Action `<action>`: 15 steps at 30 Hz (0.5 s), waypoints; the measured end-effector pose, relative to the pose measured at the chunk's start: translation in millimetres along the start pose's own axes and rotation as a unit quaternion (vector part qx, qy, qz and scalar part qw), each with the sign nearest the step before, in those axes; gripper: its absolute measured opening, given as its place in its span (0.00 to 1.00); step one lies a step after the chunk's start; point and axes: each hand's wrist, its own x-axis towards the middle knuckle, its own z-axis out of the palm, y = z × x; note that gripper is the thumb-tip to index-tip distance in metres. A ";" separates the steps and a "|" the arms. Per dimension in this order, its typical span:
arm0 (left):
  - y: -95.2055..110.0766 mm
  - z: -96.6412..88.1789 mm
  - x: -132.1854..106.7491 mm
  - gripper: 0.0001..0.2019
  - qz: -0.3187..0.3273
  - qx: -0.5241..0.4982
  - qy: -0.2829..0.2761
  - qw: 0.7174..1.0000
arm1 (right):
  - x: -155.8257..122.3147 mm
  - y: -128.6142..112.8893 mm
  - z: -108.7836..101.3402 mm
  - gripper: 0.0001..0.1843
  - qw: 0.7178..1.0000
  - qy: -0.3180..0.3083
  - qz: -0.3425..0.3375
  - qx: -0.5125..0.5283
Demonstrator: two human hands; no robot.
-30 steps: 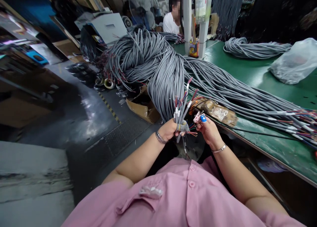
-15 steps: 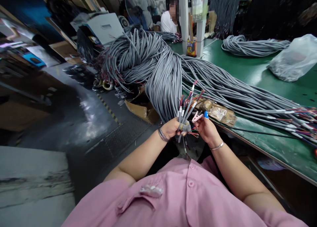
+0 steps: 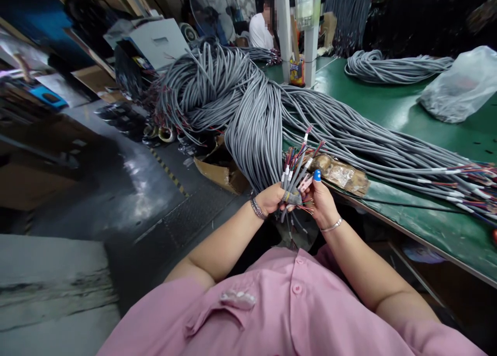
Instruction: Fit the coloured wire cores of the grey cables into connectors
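My left hand [image 3: 273, 198] is closed around a bunch of grey cables [image 3: 297, 175] with white bands and stripped ends of thin coloured wires. A grey wrap covers its thumb or a finger. Close beside it, my right hand [image 3: 321, 203] pinches a small pink clip [image 3: 306, 183] that looks like a clothes peg, right against the cables. A blue cover [image 3: 317, 175] sits on the right thumb. Some red and green wires hang between the two hands. Behind them, a thick mass of grey cables [image 3: 256, 123] drapes over the table edge.
The green table [image 3: 407, 200] runs along the right, with cable bundles lying across it. A taped brown block [image 3: 341, 174] is near its edge. A plastic bag [image 3: 460, 86] and a cable coil [image 3: 396, 68] lie farther back. A cardboard box [image 3: 219, 169] stands below. A person [image 3: 261, 32] sits behind.
My right hand has moved left toward the cables, bringing the pink clip up against them. My left hand keeps its hold on the bunch. The view has shifted slightly.
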 end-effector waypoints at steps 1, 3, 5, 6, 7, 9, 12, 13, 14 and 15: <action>-0.8 -0.1 0.7 0.16 0.000 -0.001 -0.001 1.000 | 0.1 0.0 0.5 0.29 1.000 0.002 -0.006 -0.002; -2.2 -0.3 1.5 0.17 0.002 -0.003 -0.003 1.000 | -0.1 -0.3 1.6 0.29 1.000 0.014 -0.016 0.006; -3.0 -0.6 1.7 0.16 0.001 -0.004 -0.003 1.000 | -0.6 -0.7 2.3 0.29 1.000 0.018 -0.014 0.015; -3.1 -0.7 1.5 0.16 0.001 -0.005 -0.001 1.000 | -1.0 -0.9 2.6 0.29 0.999 0.021 -0.011 0.022; -3.1 -0.8 1.2 0.16 0.000 -0.004 0.000 1.000 | -1.3 -1.0 2.8 0.29 0.999 0.024 -0.007 0.029; -3.0 -1.1 0.5 0.16 -0.001 -0.003 0.003 1.000 | -2.2 -1.2 3.2 0.28 0.999 0.034 -0.002 0.042; -2.8 -1.4 -0.4 0.16 -0.003 -0.001 0.005 1.000 | -3.4 -1.4 4.1 0.27 0.997 0.051 0.000 0.053; -2.8 -1.4 -0.6 0.16 -0.002 -0.002 0.007 1.000 | -3.8 -1.4 4.5 0.28 0.997 0.053 0.001 0.053; -2.8 -1.4 -0.7 0.16 -0.002 -0.003 0.010 1.000 | -4.0 -1.4 4.8 0.28 0.997 0.054 0.003 0.051; -2.7 -1.3 -0.7 0.16 -0.001 -0.004 0.012 1.000 | -4.2 -1.4 5.1 0.28 0.997 0.053 0.005 0.049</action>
